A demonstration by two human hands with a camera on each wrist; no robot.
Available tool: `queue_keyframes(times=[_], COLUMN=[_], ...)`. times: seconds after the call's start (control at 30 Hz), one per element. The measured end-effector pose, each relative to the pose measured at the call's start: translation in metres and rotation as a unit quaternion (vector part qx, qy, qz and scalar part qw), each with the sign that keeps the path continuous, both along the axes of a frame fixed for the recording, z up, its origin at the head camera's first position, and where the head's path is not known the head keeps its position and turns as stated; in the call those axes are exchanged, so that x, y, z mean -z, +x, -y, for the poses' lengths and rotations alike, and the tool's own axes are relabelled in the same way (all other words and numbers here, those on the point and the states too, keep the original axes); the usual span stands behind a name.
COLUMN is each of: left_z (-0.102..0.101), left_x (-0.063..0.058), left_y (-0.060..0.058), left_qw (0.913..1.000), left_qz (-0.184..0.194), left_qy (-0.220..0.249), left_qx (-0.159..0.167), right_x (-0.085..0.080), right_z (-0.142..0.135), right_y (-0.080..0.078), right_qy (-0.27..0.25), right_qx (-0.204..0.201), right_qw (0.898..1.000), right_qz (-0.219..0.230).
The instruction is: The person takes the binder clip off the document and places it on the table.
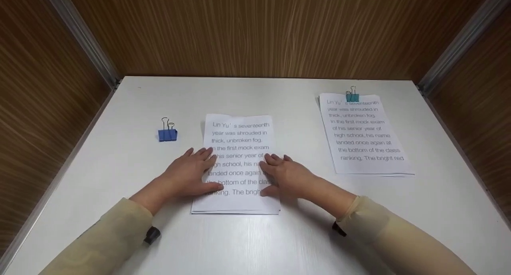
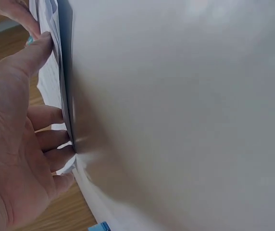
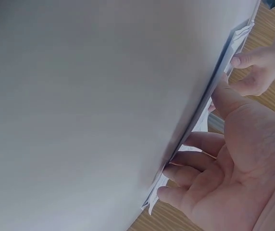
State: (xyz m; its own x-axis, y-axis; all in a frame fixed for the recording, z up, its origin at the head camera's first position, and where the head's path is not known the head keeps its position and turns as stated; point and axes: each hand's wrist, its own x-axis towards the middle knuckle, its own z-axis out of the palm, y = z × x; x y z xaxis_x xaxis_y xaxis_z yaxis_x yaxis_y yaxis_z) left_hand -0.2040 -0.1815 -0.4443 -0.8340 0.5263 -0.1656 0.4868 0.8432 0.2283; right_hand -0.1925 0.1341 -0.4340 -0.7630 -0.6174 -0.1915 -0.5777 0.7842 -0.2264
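btwn hands (image 1: 184, 174), wht paper stack (image 1: 239, 204) w/ blk txt, uneven edges

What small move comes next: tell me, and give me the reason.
Perhaps press the left hand and right hand gently inward to square the unclipped printed paper stack: its lower right corner looks slightly staggered, and the hands touch its opposite long sides. The loose blue binder clip can probably wait.

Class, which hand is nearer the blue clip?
Left. In the head view, the left hand is below and right of the blue clip; the right hand is farther right, at the unclipped stack's right edge.
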Motion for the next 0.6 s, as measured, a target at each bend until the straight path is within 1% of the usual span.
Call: queue_keyframes(times=[0.17,0.3,0.6], left_z=[0.012,0.019,0.029], left_x=[0.0,0.0,0.001], left_y=[-0.003,-0.005,-0.006], left_qw=[0.9999,0.9998,0.9997], left_qz=[0.009,0.007,0.004], left_qy=[-0.005,-0.009,-0.006], left_qx=[-0.009,-0.013,-0.021], right_x=[0.001,0.001,0.002], right_z=[0.013,0.02,0.029], right_y=[-0.004,-0.007,-0.01], right_qy=[0.012,0.021,0.015], right_qx=[0.0,0.002,0.002], right_qw=[1.0,1.0,1.0], right_qz=[0.0,0.001,0.004])
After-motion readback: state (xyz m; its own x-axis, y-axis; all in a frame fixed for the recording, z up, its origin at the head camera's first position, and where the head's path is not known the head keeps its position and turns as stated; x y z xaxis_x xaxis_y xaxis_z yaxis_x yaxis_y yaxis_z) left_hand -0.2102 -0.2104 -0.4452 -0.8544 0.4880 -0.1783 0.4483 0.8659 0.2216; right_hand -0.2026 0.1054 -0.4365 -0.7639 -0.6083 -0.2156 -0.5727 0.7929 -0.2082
